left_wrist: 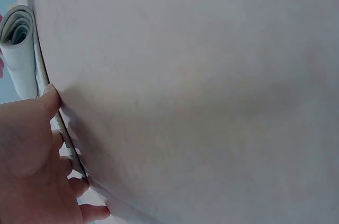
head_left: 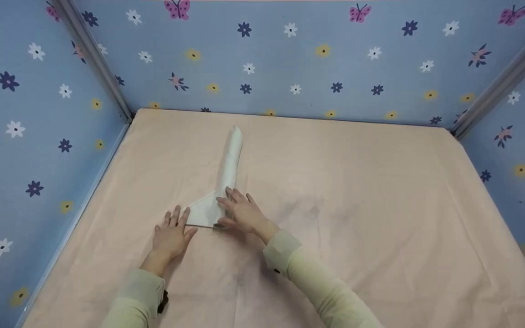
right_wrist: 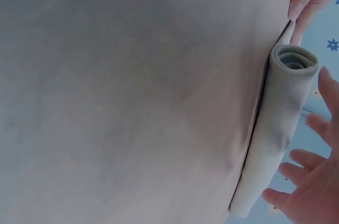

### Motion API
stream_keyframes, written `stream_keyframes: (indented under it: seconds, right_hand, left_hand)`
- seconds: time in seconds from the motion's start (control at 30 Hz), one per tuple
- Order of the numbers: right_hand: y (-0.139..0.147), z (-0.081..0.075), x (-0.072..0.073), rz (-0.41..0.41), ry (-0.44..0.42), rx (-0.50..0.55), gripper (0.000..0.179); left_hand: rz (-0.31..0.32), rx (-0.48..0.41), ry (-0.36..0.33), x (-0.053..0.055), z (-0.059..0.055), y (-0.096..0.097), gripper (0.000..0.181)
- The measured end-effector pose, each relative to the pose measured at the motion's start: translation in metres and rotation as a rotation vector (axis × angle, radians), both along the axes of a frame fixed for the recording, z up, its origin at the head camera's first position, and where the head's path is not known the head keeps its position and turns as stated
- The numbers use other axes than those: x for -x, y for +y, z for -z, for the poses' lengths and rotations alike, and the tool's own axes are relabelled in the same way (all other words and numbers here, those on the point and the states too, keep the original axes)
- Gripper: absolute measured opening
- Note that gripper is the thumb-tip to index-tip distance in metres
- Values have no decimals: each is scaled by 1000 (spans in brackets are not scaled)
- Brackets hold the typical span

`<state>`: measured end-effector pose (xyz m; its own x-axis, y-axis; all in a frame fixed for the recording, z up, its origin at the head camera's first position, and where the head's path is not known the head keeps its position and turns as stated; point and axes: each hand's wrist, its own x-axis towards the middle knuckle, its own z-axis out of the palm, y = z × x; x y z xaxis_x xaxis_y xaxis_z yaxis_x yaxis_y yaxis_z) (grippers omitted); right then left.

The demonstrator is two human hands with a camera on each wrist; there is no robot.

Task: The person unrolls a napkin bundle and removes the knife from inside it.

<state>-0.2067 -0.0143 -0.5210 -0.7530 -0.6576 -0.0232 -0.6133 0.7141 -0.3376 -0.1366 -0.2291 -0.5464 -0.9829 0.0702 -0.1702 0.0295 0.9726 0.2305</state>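
Observation:
A pale, whitish-green cloth (head_left: 231,159) is rolled into a long tube pointing away from me. At its near left a flat flap (head_left: 202,213) with a slanted edge is unrolled. My left hand (head_left: 170,239) lies with extended fingers at the flap's left corner. Against the right side of the tube's near part, my right hand (head_left: 244,215) has its fingers spread. Spiral layers show at the end of the rolled cloth (right_wrist: 291,91) in the right wrist view, the fingers beside it. In the left wrist view, the thumb touches the edge near the rolled cloth (left_wrist: 21,68).
A peach cloth (head_left: 358,182) with faint creases covers the tabletop. Blue panels (head_left: 280,50) printed with flowers and butterflies enclose the back and sides. Grey metal posts (head_left: 98,59) stand at the back corners.

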Motion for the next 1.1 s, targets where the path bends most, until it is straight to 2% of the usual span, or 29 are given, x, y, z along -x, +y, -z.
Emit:
stream_keyframes:
  seconds: [0.2,0.43,0.9,1.1]
  right_hand:
    - [-11,0,3,32,34,-7,60]
    - [-27,-1,7,56,74,-74,61]
    - [-43,1,5,93,-4,-190,68]
    - [-44,5,5,92,-28,-239,68]
  left_hand:
    - [2,4,-2,1,0,0,62]
    - [4,-1,-13,2,2,-1,62]
    - [-3,-6,-14,0,2,0,61]
    - [16,-2,22,-1,2,0,62]
